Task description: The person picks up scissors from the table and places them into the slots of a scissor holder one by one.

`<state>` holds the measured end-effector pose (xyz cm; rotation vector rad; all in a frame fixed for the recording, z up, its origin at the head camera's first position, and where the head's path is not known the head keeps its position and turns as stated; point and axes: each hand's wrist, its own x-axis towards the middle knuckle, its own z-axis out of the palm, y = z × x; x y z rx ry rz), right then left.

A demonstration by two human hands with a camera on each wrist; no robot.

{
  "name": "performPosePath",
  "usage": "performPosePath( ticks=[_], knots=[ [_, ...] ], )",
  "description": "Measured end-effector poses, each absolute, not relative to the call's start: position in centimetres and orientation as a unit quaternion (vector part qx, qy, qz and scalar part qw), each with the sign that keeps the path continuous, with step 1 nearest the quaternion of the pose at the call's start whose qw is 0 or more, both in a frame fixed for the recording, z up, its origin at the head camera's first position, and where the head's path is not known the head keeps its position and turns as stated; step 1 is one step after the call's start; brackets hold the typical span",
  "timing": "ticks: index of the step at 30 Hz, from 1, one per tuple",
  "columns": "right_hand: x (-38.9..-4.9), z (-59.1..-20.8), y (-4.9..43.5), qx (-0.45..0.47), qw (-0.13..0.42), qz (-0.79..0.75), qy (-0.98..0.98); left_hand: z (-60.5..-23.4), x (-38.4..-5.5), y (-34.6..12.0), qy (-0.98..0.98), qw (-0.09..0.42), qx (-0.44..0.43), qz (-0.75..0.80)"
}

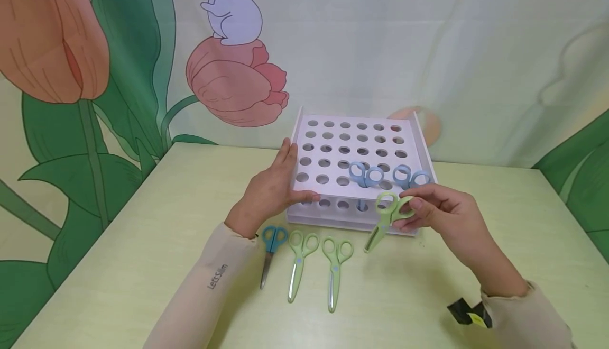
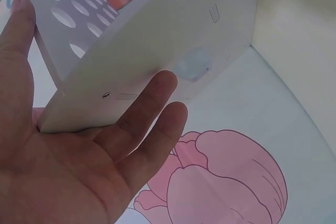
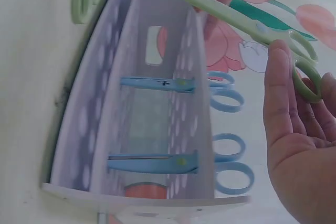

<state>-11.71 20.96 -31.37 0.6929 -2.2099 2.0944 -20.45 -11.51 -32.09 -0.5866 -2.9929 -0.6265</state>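
A white rack (image 1: 333, 180) with rows of round holes stands on the table. My left hand (image 1: 268, 185) rests against its left front corner, fingers straight along the side wall and thumb across the front edge. My right hand (image 1: 447, 217) pinches green scissors (image 1: 387, 217) by a handle loop in front of the rack, blades pointing down. Two pairs of blue scissors (image 3: 152, 163) sit in the rack's holes, their handles above the top panel. On the table in front lie two more green scissors (image 1: 297, 264) and teal-handled scissors (image 1: 273, 248).
A printed curtain (image 1: 342, 47) with tulips and a white animal hangs behind the rack. The pale green table (image 1: 404, 306) extends to both sides. A black strap with a yellow tag (image 1: 468, 314) hangs near the right sleeve.
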Motion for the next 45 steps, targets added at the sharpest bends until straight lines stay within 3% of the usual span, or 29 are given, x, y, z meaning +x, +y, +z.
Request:
performPosePath(
  ticks=[21,29,45],
  knots=[
    [-12.9,-28.1,18.4,0.278,0.068,0.720,-0.632,-32.0,-20.5,-11.6,-0.962,0.013,-0.189,-0.194],
    [-13.8,-27.0,16.0,0.247,0.099,0.713,-0.649,-31.8,-20.6,-11.4,-0.964,-0.003,-0.178,-0.195],
    [-17.4,-28.1,11.2,0.233,0.131,0.704,-0.658,-31.8,-20.8,-11.4,-0.967,-0.007,-0.175,-0.183]
  ],
)
